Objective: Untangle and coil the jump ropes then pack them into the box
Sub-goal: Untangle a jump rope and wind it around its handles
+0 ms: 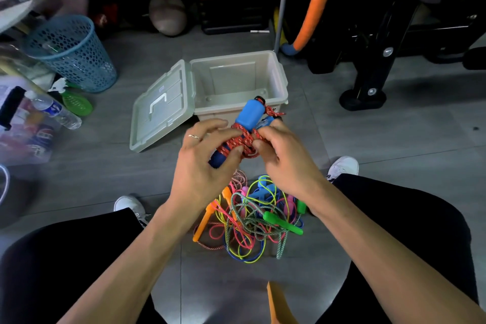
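The person crouches over the grey floor, both hands raised at frame centre. The left hand [203, 158] grips the blue-handled jump rope [243, 134], thumb pressed across its red speckled cord, which is wound in several turns round the two blue handles laid side by side. The right hand [282, 155] pinches the loose tail of that cord at the bundle's right side, fingers curled in close. Whether the tail is being tucked or knotted cannot be made out; the fingers hide it.

Step in hand, by my judgement: securing the coil of the first rope. The beige storage box [282, 81] sits just beyond the hands, above centre, its hinged lid [160, 108] thrown open to the left. No rope is visible inside it.

Below the hands, lower centre, lies the tangled pile of jump ropes [249, 221]: green, orange, pink and blue handles, with thin yellow, pink and blue cords and a green twisted cord crossing one another. The greater part of the work remains.

Next move, as I judge it: fix the cord end so the wraps hold, then carry the bundle forward into the box. The wraps look snug, but a slack tail would let them spring loose on release.

A blue mesh basket [71, 52] stands upper left, with a plastic water bottle [56, 112] lying below it.
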